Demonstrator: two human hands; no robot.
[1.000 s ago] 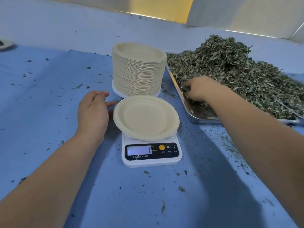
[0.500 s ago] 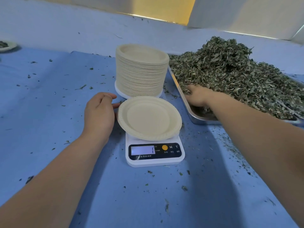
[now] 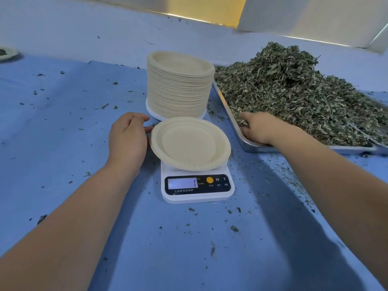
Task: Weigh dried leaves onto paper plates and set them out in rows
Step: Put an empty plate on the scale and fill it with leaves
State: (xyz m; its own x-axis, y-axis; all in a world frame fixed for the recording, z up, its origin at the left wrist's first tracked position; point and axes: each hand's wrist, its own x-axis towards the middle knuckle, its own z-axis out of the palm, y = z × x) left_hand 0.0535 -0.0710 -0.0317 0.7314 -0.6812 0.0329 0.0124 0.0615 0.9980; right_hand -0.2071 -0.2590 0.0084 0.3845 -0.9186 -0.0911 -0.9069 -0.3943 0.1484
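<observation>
On scale (image 3: 197,194) — ridged round paper plate (image 3: 190,143) | right hand (image 3: 259,128) in dried leaves (image 3: 294,91)

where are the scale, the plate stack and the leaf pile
scale (image 3: 197,184), head view, on its dark front panel
plate stack (image 3: 178,95), head view, on the side of the stacked rims
leaf pile (image 3: 294,87), head view, on the middle of the heap

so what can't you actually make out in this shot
All in the head view:
1. The scale display: its digits are washed out by blur and glare.
2. The right hand: its fingertips are sunk in the dried leaves, so its grip is unclear.
3. The steel tray: its right end is cut off by the frame edge.
4. The far-left plate: cut by the frame edge, and its contents are too small to tell.
</observation>
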